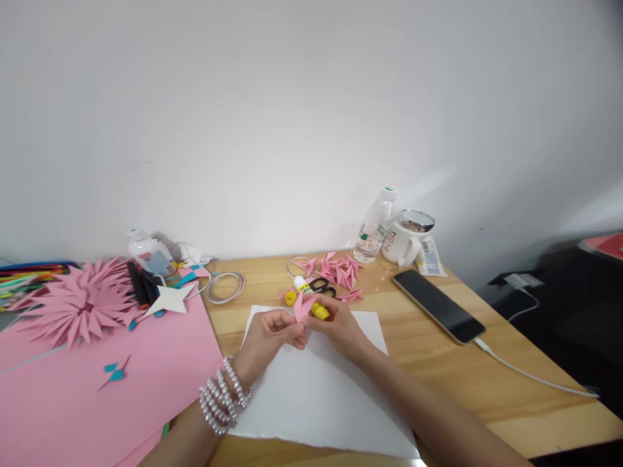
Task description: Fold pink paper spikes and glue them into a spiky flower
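Observation:
My left hand (pixel 272 334) and my right hand (pixel 341 324) meet over a white sheet (pixel 321 389) on the wooden table (pixel 438 363). Both pinch a small folded pink paper piece (pixel 302 306). My right hand also holds a yellow glue stick (pixel 314 301), whose yellow cap (pixel 291 298) lies beside it. A pearl bracelet (pixel 221 395) wraps my left wrist. Just behind the hands lie black scissors (pixel 321 284) and a pile of folded pink paper pieces (pixel 338 271).
A large pink sheet (pixel 73 395) covers the left, with a big pink paper flower (pixel 80 301) and a white paper star (pixel 170 300). A phone (pixel 438 305) on a cable lies at right. A water bottle (pixel 374 227) and white mug (pixel 406 240) stand by the wall.

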`<state>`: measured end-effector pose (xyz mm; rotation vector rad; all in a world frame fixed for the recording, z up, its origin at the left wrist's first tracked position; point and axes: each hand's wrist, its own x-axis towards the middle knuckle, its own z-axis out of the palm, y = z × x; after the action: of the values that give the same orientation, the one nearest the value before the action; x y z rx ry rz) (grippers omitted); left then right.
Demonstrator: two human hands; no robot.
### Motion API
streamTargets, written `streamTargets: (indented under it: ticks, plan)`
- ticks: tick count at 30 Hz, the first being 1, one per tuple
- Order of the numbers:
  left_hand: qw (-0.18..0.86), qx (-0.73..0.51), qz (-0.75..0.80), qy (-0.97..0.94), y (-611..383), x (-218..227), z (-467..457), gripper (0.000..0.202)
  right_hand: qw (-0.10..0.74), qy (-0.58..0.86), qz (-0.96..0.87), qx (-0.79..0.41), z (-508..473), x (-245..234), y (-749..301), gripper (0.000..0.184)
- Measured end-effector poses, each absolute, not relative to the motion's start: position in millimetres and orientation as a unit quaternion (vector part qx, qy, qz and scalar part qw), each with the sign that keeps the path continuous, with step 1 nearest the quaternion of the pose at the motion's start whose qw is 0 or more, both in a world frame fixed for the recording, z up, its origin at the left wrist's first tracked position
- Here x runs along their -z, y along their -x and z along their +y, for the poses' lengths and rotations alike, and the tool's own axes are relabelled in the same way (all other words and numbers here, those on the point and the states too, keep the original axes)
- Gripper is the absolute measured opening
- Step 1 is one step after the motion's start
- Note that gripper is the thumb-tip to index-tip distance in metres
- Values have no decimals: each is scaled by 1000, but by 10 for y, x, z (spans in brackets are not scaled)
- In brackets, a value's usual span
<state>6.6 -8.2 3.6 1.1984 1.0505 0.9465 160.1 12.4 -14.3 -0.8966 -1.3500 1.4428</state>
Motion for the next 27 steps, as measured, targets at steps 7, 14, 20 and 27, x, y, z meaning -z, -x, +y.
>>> streamTargets:
  ticks: [7, 14, 20, 27]
  plan:
    - [582, -363, 484, -544, -83, -17, -84, 20, 460, 413, -555, -557, 140, 149, -1632, 24]
    - [602, -310, 445, -586, -136, -9, -101, 27, 486, 439, -549, -520, 125, 141, -1617, 19]
    - [563, -316, 467, -605, -94, 4, -82, 37, 505, 424, -571, -489, 147, 161, -1609, 18]
    - [506, -434, 483, -567, -13, 20, -17, 26, 545, 320, -496, -595, 166, 213, -1589, 11]
